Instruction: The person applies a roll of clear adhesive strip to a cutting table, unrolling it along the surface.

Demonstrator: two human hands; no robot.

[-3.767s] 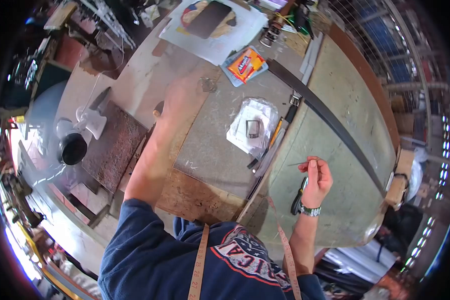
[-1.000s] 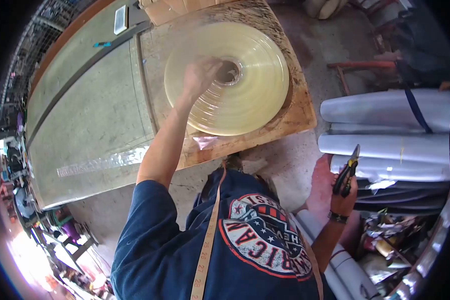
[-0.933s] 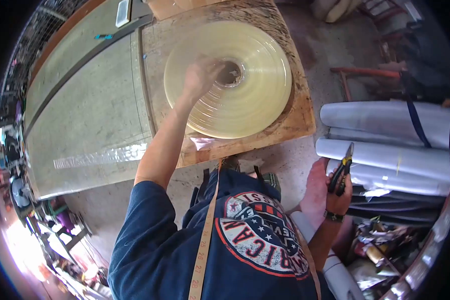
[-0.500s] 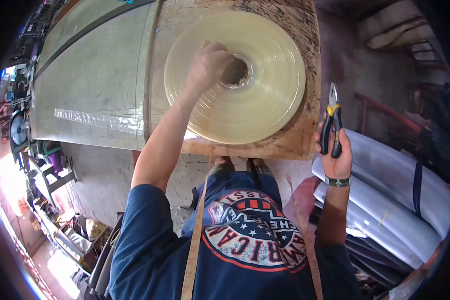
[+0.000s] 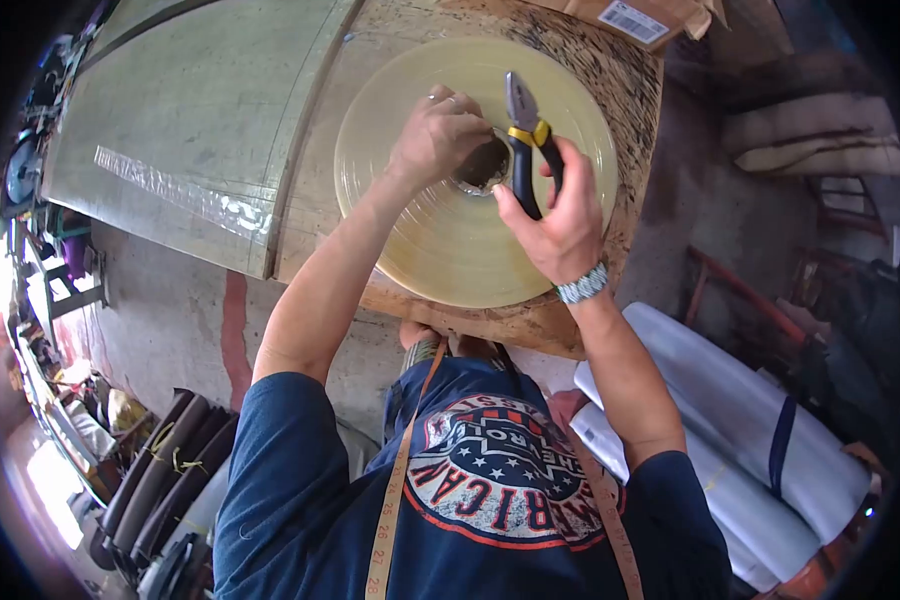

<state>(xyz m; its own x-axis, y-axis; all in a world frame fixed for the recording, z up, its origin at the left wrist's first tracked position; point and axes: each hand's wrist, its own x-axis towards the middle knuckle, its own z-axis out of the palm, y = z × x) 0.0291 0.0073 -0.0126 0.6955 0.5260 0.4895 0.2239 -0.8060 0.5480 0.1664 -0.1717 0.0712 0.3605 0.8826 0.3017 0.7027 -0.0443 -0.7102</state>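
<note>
A big roll of clear yellowish plastic [image 5: 470,275] lies flat on a wooden table, with a dark round hole at its middle. My left hand [image 5: 442,140] is at the left edge of that hole, its fingers curled closed; what they pinch is hidden. Over the right side of the roll, my right hand [image 5: 562,218] grips a pair of pliers [image 5: 523,110] with black and yellow handles. The pliers' jaws point away from me and look closed, apart from the roll's core.
Left of the roll is a greenish-grey board [image 5: 200,110] with a clear plastic strip [image 5: 180,190] on it. A cardboard box [image 5: 595,12] stands at the table's far side. Pale wrapped rolls [image 5: 730,430] lie at right. A tape measure [image 5: 390,500] hangs from my neck.
My right hand has brought the pliers from beside the table, leftward over the roll. My left hand stays by the core. The view has shifted, and the cardboard box has come into sight.
</note>
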